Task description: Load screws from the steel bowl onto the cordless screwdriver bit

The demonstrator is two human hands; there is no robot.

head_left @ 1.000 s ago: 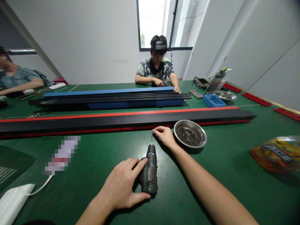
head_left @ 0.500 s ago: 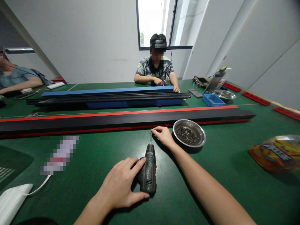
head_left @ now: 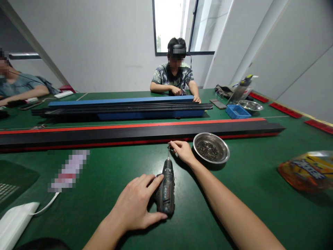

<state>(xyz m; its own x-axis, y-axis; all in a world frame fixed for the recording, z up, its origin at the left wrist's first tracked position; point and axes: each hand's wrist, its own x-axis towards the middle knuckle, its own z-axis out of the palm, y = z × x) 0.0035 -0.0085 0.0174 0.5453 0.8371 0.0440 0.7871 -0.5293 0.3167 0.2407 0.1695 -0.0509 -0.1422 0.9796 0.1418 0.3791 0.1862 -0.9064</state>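
nothing has really moved since a moment ago. my left hand point(head_left: 135, 205) wraps the cordless screwdriver point(head_left: 165, 190) lying on the green table point(head_left: 104, 180). my right hand point(head_left: 183, 151) pinches at its bit tip point(head_left: 168, 150), beside the bowl of screws point(head_left: 211, 148).

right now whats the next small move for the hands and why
Probably tip the electric screwdriver toward the black and red rail. The left hand grips its body on the table; the right hand pinches at the bit tip, apparently seating a screw from the metal bowl.
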